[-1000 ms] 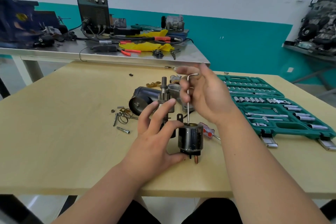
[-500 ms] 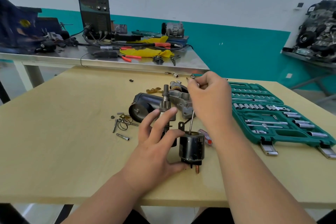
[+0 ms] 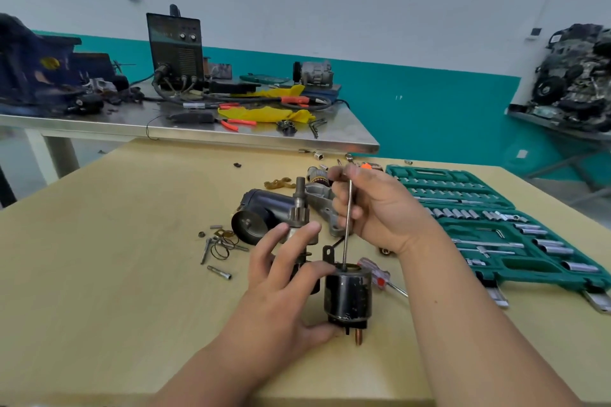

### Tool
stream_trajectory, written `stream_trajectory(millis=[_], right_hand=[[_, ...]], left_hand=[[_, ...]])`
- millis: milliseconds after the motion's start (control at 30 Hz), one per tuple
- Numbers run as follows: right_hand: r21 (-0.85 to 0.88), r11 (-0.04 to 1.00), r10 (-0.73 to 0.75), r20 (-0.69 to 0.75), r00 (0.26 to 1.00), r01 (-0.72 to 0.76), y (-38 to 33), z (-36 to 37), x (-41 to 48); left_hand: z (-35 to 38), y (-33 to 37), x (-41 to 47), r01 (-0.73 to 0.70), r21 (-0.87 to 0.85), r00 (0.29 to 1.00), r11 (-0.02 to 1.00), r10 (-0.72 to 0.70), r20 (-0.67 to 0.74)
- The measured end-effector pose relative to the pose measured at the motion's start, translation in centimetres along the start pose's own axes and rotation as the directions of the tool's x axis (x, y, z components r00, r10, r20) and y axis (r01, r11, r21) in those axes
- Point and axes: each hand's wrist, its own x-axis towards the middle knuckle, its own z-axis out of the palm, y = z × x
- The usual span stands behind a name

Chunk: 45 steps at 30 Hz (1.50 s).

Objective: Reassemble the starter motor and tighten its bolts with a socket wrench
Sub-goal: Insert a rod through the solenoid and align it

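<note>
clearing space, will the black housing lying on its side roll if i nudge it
Likely rolls: the black housing is a cylinder on its side on the table. Probably heavy, looking like metal. The grey bracket beside it might stop it.

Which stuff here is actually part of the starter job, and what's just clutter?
Job: black cylinder gripped by left hand; thin metal rod held by right hand, tip in cylinder's top; motor housing; green socket set; loose bolts.

Lying about: welder, yellow cloth, red pliers on steel bench; engine at far right.
</note>
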Motion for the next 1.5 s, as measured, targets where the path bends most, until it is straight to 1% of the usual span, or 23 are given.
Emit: stream_trajectory(millis=[67, 133, 167, 200, 233, 267, 300, 333, 367, 400, 433, 467, 500, 533, 600, 667, 700, 833, 933, 1033, 1167, 1300, 1500], right_hand=[[-0.038, 0.999, -0.009, -0.102, 0.995, 0.005, 0.2, 0.5, 0.2], [-0.091, 0.996, -0.044, -0.270, 0.962, 0.020, 0.4, 1.3, 0.2], [-0.175, 0.984, -0.094, -0.369, 0.925, 0.030, 0.6, 1.7, 0.1], [-0.352, 0.936, -0.200, -0.471, 0.859, 0.025, 0.9, 2.0, -0.1], [-0.603, 0.797, -0.376, -0.533, 0.758, -0.028, 1.3, 2.2, -0.3], [-0.825, 0.553, -0.599, -0.490, 0.633, -0.116, 1.7, 2.2, -0.5], [-0.935, 0.308, -0.766, -0.354, 0.536, -0.178, 2.0, 2.4, -0.7], [-0.972, 0.167, -0.843, -0.228, 0.487, -0.166, 2.0, 2.8, -0.8], [-0.985, 0.145, -0.848, -0.173, 0.502, -0.095, 2.0, 3.1, -0.8], [-0.969, 0.245, -0.807, -0.183, 0.562, 0.036, 2.0, 3.2, -0.7], [-0.889, 0.427, -0.719, -0.223, 0.658, 0.166, 2.0, 3.2, -0.6], [-0.752, 0.615, -0.599, -0.250, 0.761, 0.237, 2.0, 3.2, -0.6], [-0.605, 0.751, -0.495, -0.249, 0.833, 0.265, 2.0, 2.9, -0.7], [-0.454, 0.852, -0.397, -0.235, 0.887, 0.260, 2.1, 2.5, -0.7], [-0.148, 0.967, -0.225, -0.135, 0.965, 0.205, 2.0, 1.7, -0.8], [0.084, 0.992, -0.090, 0.007, 0.996, 0.089, 1.8, 1.3, -0.8], [0.136, 0.989, -0.058, 0.063, 0.996, 0.049, 1.8, 1.1, -0.8], [0.191, 0.982, -0.040, 0.155, 0.987, 0.010, 2.4, 1.5, -0.9], [0.240, 0.971, -0.010, 0.134, 0.991, -0.023, 2.4, 1.8, -0.8], [0.241, 0.971, -0.032, 0.097, 0.995, 0.008, 2.3, 1.9, -0.8], [0.346, 0.938, -0.045, 0.070, 0.997, 0.018, 2.0, 1.8, -0.8], [0.318, 0.948, -0.022, 0.009, 1.000, 0.018, 2.4, 1.8, -1.2], [0.362, 0.932, -0.010, -0.071, 0.997, 0.035, 2.3, 1.7, -1.1]], left_hand=[[0.0, 0.1, 0.0, 0.005, 0.001, 1.000, 1.000, -0.005, 0.002], [0.0, 0.1, 0.0, 0.006, -0.009, 1.000, 1.000, -0.006, -0.002], [0.0, 0.1, 0.0, 0.006, -0.014, 1.000, 1.000, -0.006, -0.003], [0.0, 0.1, -0.1, 0.006, -0.017, 1.000, 1.000, -0.006, -0.002], [0.0, 0.1, -0.1, 0.005, -0.019, 1.000, 1.000, -0.005, -0.001], [0.0, 0.0, -0.2, 0.005, -0.019, 1.000, 1.000, -0.005, 0.002], [0.0, 0.0, -0.2, 0.007, -0.019, 1.000, 1.000, -0.007, 0.007], [0.0, 0.0, -0.2, 0.009, -0.019, 1.000, 1.000, -0.008, 0.013], [0.1, -0.1, -0.2, 0.010, -0.019, 1.000, 1.000, -0.010, 0.019], [0.1, -0.1, -0.2, 0.009, -0.018, 1.000, 1.000, -0.009, 0.022], [0.1, -0.1, -0.2, 0.006, -0.021, 1.000, 1.000, -0.006, 0.018], [0.1, 0.0, -0.2, 0.002, -0.027, 1.000, 1.000, -0.002, 0.007], [0.0, 0.0, -0.2, 0.000, -0.035, 1.000, 0.999, 0.000, -0.004], [0.0, 0.0, -0.1, 0.000, -0.041, 1.000, 0.999, 0.000, -0.010], [0.0, 0.1, 0.0, 0.007, -0.048, 1.000, 0.999, -0.007, -0.010], [0.0, 0.1, 0.0, 0.021, -0.045, 1.000, 0.999, -0.021, -0.001], [0.0, 0.0, 0.0, 0.026, -0.041, 1.000, 0.999, -0.026, 0.003], [0.1, 0.0, -0.2, 0.023, -0.022, 1.000, 0.999, -0.023, 0.010], [0.2, 0.0, -0.3, 0.024, -0.004, 1.000, 1.000, -0.024, 0.008], [0.2, -0.1, -0.3, 0.020, 0.000, 1.000, 1.000, -0.020, 0.005], [0.2, -0.2, -0.2, 0.017, 0.005, 1.000, 1.000, -0.017, 0.010], [0.2, -0.1, -0.3, 0.012, 0.009, 1.000, 1.000, -0.012, 0.006], [0.2, -0.1, -0.2, 0.006, 0.009, 1.000, 1.000, -0.006, -0.005]])
